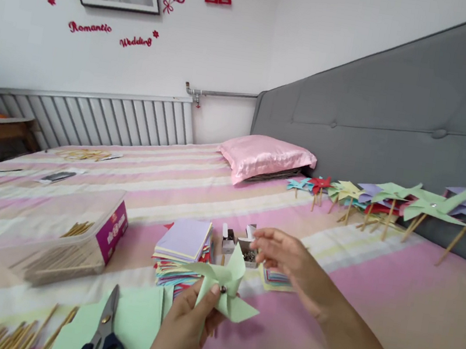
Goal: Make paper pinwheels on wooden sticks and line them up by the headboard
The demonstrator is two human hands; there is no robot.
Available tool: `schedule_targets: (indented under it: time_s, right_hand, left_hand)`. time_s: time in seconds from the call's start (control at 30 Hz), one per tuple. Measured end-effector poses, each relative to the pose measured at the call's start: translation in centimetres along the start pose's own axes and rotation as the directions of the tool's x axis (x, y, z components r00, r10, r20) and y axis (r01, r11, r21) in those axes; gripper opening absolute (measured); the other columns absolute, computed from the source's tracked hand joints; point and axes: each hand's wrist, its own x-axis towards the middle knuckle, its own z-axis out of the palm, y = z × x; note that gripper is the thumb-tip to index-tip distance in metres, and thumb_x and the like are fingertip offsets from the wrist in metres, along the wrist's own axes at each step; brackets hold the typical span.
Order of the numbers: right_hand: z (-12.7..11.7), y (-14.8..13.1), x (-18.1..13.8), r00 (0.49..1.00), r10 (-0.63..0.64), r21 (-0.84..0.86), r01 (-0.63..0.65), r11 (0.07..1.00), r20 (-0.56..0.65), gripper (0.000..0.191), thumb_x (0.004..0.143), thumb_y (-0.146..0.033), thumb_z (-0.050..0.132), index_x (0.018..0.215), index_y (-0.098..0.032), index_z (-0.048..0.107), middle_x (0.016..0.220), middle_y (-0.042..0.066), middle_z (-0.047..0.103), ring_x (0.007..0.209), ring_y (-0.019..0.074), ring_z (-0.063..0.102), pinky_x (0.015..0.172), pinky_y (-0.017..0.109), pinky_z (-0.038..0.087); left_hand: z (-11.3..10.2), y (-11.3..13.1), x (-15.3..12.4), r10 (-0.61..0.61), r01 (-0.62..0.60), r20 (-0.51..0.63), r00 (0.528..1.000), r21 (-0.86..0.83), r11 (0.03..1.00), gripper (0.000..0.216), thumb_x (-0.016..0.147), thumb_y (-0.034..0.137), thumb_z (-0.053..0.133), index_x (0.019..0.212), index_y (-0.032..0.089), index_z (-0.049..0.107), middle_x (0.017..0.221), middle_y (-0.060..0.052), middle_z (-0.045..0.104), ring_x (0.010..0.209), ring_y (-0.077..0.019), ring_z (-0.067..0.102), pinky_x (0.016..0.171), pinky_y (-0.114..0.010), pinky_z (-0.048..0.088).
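My left hand (185, 332) pinches a light green paper pinwheel (222, 285) at its centre, where a small metal pin sits under the thumb. My right hand (289, 263) hovers over a small open box of pins (247, 250), fingers loosely curled; whether they hold a pin is not visible. A stack of coloured paper squares (183, 249) lies just behind the pinwheel. Another thin stack of paper (274, 278) lies under my right hand.
Finished pinwheels on sticks (388, 202) lean against the grey headboard (403, 107) at right. Scissors (104, 334) rest on green paper near me. Wooden sticks (4, 333) lie at lower left, more in a clear box (67, 242). A pink pillow (265, 156) lies behind.
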Motion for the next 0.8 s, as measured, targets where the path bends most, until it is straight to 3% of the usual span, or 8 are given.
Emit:
schedule_targets:
  time_s: [0.1, 0.2, 0.37, 0.53, 0.67, 0.8]
  right_hand:
    - [1.5, 0.9, -0.4, 0.977, 0.115, -0.009, -0.115, 0.993, 0.18, 0.04, 0.067, -0.037, 0.069, 0.1, -0.018, 0.058, 0.092, 0.005, 0.063, 0.082, 0.0172, 0.058, 0.071, 0.028, 0.043]
    - [2.9, 1.8, -0.6, 0.954, 0.124, 0.077, -0.15, 0.986, 0.274, 0.042, 0.063, -0.034, 0.073, 0.099, -0.017, 0.058, 0.092, 0.006, 0.064, 0.088, 0.0206, 0.06, 0.078, 0.033, 0.045]
    - [3.6, 2.8, -0.5, 0.963, 0.098, 0.131, -0.134, 0.982, 0.251, 0.035, 0.064, -0.029, 0.073, 0.094, -0.016, 0.059, 0.084, 0.005, 0.066, 0.087, 0.0217, 0.061, 0.078, 0.035, 0.046]
    - [3.8, 3.1, -0.4, 0.967, 0.111, 0.136, -0.144, 0.98, 0.229, 0.038, 0.062, -0.03, 0.075, 0.092, -0.015, 0.058, 0.085, 0.006, 0.067, 0.081, 0.0212, 0.063, 0.073, 0.035, 0.048]
    - [4.2, 3.1, -0.5, 0.965, 0.108, 0.159, -0.149, 0.976, 0.239, 0.04, 0.059, -0.028, 0.077, 0.093, -0.015, 0.06, 0.086, 0.006, 0.068, 0.081, 0.0198, 0.063, 0.072, 0.032, 0.048]
    - [4.3, 3.0, -0.5, 0.963, 0.107, 0.172, -0.152, 0.973, 0.246, 0.037, 0.059, -0.026, 0.077, 0.091, -0.015, 0.062, 0.086, 0.006, 0.068, 0.081, 0.0192, 0.062, 0.072, 0.031, 0.048]
  left_hand:
    - [0.0, -0.1, 0.1, 0.037, -0.038, -0.021, 0.999, -0.061, 0.997, 0.019, 0.072, 0.031, 0.064, 0.083, 0.016, 0.068, 0.082, -0.005, 0.066, 0.067, -0.0118, 0.055, 0.063, -0.021, 0.044]
    - [0.0, -0.2, 0.1, 0.061, -0.061, -0.008, 0.998, -0.091, 0.994, 0.025, 0.072, 0.031, 0.064, 0.093, 0.018, 0.067, 0.085, -0.005, 0.067, 0.069, -0.0125, 0.056, 0.061, -0.021, 0.043]
    - [0.3, -0.3, -0.2, 0.079, -0.08, -0.015, 0.997, -0.076, 0.994, 0.029, 0.074, 0.035, 0.062, 0.098, 0.02, 0.066, 0.082, -0.004, 0.066, 0.069, -0.0117, 0.055, 0.062, -0.021, 0.043]
    - [0.5, -0.5, -0.2, 0.121, -0.124, -0.061, 0.991, -0.052, 0.991, 0.027, 0.072, 0.034, 0.063, 0.093, 0.019, 0.067, 0.066, 0.0, 0.062, 0.057, -0.0081, 0.048, 0.052, -0.018, 0.038]
    - [0.3, -0.8, 0.2, 0.163, -0.163, -0.07, 0.984, 0.004, 0.987, 0.03, 0.07, 0.036, 0.065, 0.091, 0.015, 0.068, 0.066, -0.002, 0.063, 0.056, -0.0088, 0.048, 0.051, -0.018, 0.039]
    - [-0.1, -1.0, 0.5, 0.158, -0.154, -0.104, 0.982, 0.047, 0.987, 0.038, 0.068, 0.037, 0.066, 0.099, 0.015, 0.064, 0.074, -0.004, 0.067, 0.065, -0.0139, 0.057, 0.059, -0.023, 0.045]
